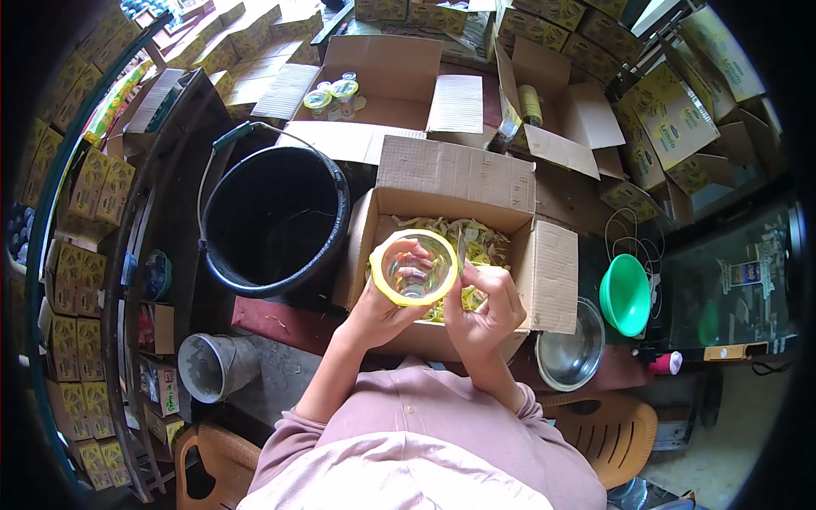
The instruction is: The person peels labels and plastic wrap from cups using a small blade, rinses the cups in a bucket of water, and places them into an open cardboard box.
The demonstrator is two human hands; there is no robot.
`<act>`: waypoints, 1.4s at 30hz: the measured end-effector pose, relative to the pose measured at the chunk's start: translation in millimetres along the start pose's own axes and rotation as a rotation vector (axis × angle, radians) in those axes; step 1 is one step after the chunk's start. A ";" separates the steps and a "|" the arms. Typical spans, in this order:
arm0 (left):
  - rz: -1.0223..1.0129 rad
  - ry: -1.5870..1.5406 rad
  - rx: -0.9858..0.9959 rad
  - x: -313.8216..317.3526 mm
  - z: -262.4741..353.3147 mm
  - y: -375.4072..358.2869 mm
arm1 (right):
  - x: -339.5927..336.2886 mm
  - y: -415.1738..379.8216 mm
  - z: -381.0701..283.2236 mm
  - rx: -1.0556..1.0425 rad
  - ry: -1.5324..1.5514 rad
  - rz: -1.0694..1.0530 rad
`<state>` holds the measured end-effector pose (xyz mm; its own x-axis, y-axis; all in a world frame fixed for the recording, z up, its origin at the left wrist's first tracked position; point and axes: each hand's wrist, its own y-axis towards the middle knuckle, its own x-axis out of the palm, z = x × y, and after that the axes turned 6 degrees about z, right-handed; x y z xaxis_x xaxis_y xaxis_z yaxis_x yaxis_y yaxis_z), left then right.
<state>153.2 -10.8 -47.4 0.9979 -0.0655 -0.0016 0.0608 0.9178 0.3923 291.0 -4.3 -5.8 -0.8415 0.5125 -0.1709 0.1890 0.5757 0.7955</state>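
My left hand is wrapped round a clear cup with a yellow rim, and its fingers show through the wall. The cup's mouth faces up toward me. In my right hand is a knife, pinched between thumb and fingers, its thin blade pointing away from me right beside the cup's rim. Both hands are over an open cardboard box that holds many yellow and pale scraps.
A black bucket stands left of the box, a grey pail below it. To the right are a metal bowl and a green bowl. Behind, an open carton holds several lidded cups; another carton sits beside it.
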 end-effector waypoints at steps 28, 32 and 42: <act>-0.075 0.042 -0.019 -1.9 -0.5 0.3 | -14.9 -5.4 5.0 0.094 0.005 -0.052; -0.120 0.031 -0.035 -3.3 -1.3 -0.5 | -14.0 -1.6 9.2 0.103 0.077 -0.071; -0.105 -0.023 -0.089 -2.6 -3.3 2.1 | -16.4 -9.6 8.8 0.131 0.064 -0.054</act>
<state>150.9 -7.4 -49.6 0.9851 -0.1712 -0.0171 0.1681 0.9363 0.3084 307.4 -12.7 -15.8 -0.8821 0.4390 -0.1709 0.2032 0.6819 0.7026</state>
